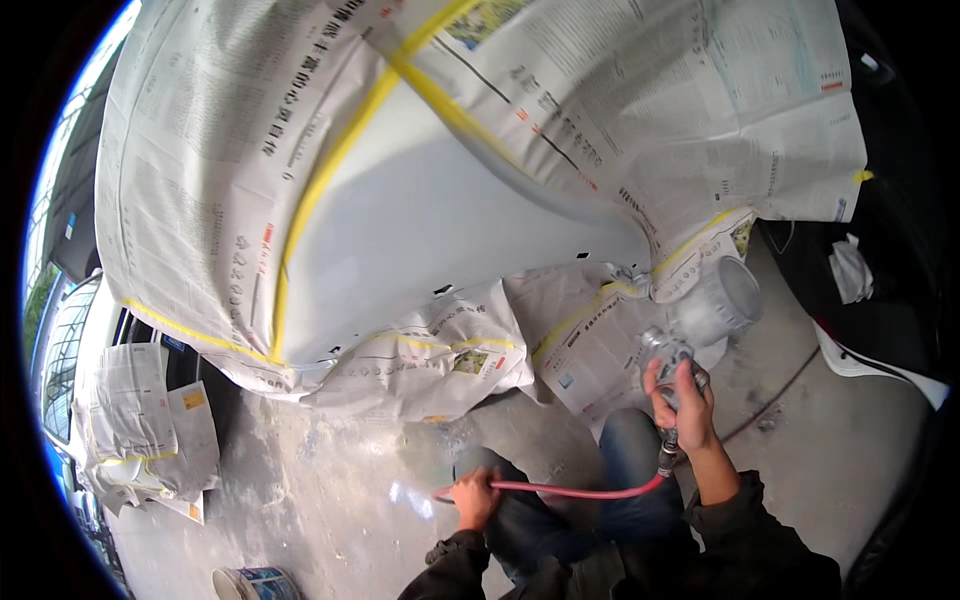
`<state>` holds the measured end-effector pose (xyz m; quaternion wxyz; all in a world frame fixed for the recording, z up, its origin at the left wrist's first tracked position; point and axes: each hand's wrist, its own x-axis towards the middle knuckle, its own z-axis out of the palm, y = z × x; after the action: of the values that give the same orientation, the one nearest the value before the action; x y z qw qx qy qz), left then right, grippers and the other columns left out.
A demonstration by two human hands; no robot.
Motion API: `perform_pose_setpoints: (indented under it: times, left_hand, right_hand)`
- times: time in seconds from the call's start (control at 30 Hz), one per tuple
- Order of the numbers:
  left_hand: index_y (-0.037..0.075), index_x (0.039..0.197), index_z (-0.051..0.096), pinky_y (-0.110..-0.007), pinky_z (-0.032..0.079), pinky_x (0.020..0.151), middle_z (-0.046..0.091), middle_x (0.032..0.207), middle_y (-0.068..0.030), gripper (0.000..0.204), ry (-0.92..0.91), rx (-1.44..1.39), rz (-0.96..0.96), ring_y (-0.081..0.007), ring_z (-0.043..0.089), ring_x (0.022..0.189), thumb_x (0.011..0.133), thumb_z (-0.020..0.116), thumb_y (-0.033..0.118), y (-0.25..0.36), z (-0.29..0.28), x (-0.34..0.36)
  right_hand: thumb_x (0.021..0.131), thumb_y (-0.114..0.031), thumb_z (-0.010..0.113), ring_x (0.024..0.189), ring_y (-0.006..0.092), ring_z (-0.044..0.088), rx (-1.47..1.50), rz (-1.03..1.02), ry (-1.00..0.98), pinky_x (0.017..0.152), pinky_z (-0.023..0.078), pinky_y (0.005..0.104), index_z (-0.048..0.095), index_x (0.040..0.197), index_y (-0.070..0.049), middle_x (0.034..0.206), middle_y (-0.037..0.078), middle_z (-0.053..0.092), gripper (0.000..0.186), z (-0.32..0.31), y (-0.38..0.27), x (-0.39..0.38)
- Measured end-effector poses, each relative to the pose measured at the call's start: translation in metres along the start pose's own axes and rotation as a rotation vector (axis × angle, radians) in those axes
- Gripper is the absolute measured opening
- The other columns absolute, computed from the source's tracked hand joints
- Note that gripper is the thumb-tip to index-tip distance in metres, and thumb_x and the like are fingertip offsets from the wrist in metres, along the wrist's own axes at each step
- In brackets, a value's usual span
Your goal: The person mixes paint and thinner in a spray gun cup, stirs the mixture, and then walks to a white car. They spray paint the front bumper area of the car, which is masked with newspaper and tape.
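My right hand (692, 405) is closed round the grip of a spray gun (725, 297), whose pale, smeared cup points up and away from me. A red air hose (575, 491) joins the bottom of the grip. Closer to my knees, my left hand (475, 497) is wrapped round that same hose. In front of me is a curved white car body panel (400, 235) with a broad grey patch. Newspaper masking (215, 130) surrounds it, edged with yellow tape (400, 62). The gun is just right of the panel's lower right end, apart from it.
More newspaper (450, 365) hangs loosely below the panel, close to the gun. Another taped newspaper cover (130, 415) is at the left by a dark wheel. A bucket (255, 584) stands at the lower left on the concrete floor (330, 480). Crumpled white paper (850, 270) lies at right.
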<state>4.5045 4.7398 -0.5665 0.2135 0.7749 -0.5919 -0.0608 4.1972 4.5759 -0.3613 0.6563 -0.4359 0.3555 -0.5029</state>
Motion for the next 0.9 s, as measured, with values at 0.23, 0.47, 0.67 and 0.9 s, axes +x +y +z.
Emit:
perform_pose_setpoints:
  times: [0.23, 0.47, 0.67, 0.9]
  left_hand:
    - [0.008, 0.064, 0.057, -0.045, 0.045, 0.055, 0.062, 0.063, -0.0121, 0.036, -0.252, -0.008, -0.165, -0.035, 0.062, 0.062, 0.082, 0.067, 0.037, 0.033, -0.118, -0.058]
    - [0.004, 0.058, 0.059, -0.047, 0.042, 0.05, 0.055, 0.053, -0.0174, 0.042, -0.092, -0.169, -0.605, -0.04, 0.056, 0.051, 0.081, 0.071, 0.038, 0.07, -0.219, -0.113]
    - [0.0, 0.061, 0.058, -0.046, 0.042, 0.05, 0.052, 0.056, -0.0247, 0.043, -0.174, -0.178, -0.776, -0.0446, 0.055, 0.056, 0.084, 0.07, 0.034, 0.1, -0.291, -0.138]
    - [0.001, 0.064, 0.06, -0.047, 0.044, 0.055, 0.055, 0.059, -0.0252, 0.041, -0.211, -0.259, -0.802, -0.0457, 0.058, 0.062, 0.083, 0.07, 0.036, 0.142, -0.333, -0.172]
  right_hand:
    - [0.099, -0.05, 0.042, 0.043, 0.0039, 0.034, -0.009, 0.208, 0.026, 0.039, 0.028, 0.0213, 0.056, 0.102, -0.004, 0.078, 0.003, 0.056, 0.048, 0.043, -0.078, -0.034]
    - [0.099, -0.045, 0.045, 0.044, 0.0041, 0.035, -0.202, 0.257, 0.1, 0.04, 0.026, 0.0205, 0.054, 0.104, -0.006, 0.073, 0.0, 0.053, 0.04, 0.168, -0.174, 0.019]
    - [0.097, -0.043, 0.052, 0.048, 0.0023, 0.035, -0.09, 0.391, -0.128, 0.04, 0.025, 0.0199, 0.054, 0.096, -0.007, 0.067, -0.003, 0.046, 0.035, 0.233, -0.206, 0.029]
    - [0.096, -0.051, 0.049, 0.043, 0.0043, 0.035, -0.106, 0.502, 0.032, 0.038, 0.025, 0.0209, 0.056, 0.097, -0.007, 0.066, -0.002, 0.048, 0.045, 0.204, -0.236, 0.028]
